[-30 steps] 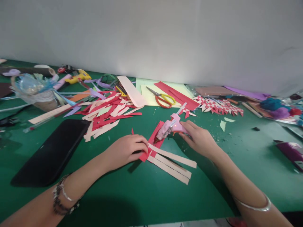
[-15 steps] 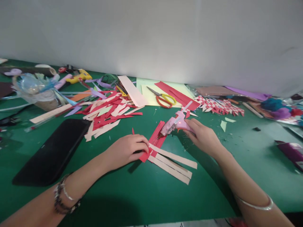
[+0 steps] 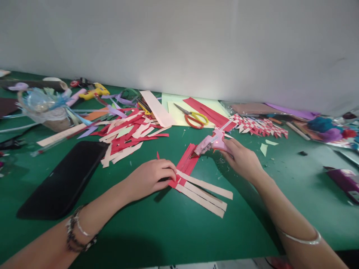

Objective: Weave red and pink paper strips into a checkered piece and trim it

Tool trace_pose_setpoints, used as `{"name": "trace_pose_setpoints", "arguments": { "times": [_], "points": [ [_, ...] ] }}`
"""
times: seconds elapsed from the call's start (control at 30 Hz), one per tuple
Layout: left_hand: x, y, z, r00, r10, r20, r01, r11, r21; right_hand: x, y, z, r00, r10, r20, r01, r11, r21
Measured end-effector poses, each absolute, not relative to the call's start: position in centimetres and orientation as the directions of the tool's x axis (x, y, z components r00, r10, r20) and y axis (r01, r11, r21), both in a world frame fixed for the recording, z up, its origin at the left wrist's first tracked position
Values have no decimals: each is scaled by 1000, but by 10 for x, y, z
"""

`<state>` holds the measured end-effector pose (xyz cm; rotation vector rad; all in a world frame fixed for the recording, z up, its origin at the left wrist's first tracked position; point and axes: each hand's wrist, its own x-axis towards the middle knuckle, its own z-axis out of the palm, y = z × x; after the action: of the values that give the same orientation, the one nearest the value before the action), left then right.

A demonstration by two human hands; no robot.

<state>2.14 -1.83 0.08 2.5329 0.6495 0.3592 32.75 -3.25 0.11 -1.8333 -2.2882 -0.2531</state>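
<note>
A pink glue gun (image 3: 209,144) is gripped in my right hand (image 3: 242,158), its nozzle pointing down and left over red paper strips (image 3: 187,160). My left hand (image 3: 157,175) has its fingers closed on the near end of these strips, where they cross several cream paper strips (image 3: 203,200) fanning out to the lower right. Red and cream strips overlap in a small weave at my left fingertips, which hide part of it. The nozzle tip is at or just above the upper red strips; actual contact cannot be made out.
A black tablet-like slab (image 3: 63,179) lies at left, beside a pile of loose paper strips (image 3: 126,134). Scissors (image 3: 193,116) rest on pale green sheets (image 3: 179,108) behind. Checkered woven pieces (image 3: 260,125) lie at back right, and a yellow glue gun (image 3: 95,90) at back left.
My right hand has drawn the glue gun slightly right and up along the red strips. My left hand stays on the weave, in nearly the same place.
</note>
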Motion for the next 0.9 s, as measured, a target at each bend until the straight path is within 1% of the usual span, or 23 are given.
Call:
{"name": "trace_pose_setpoints", "arguments": {
  "times": [0.23,0.43,0.6,0.9],
  "points": [
    [21,-19,1,849,512,132,376,-760,529,330,-32,3,-178,949,260,984,180,16],
    [21,-19,0,846,519,121,382,-750,540,331,-32,5,-156,948,279,987,140,75],
    [21,-19,1,847,515,130,376,-754,538,331,-31,5,-137,940,311,990,120,76],
    [21,-19,2,847,518,119,382,-748,543,332,-30,3,-97,945,312,993,70,95]
  ]
}}
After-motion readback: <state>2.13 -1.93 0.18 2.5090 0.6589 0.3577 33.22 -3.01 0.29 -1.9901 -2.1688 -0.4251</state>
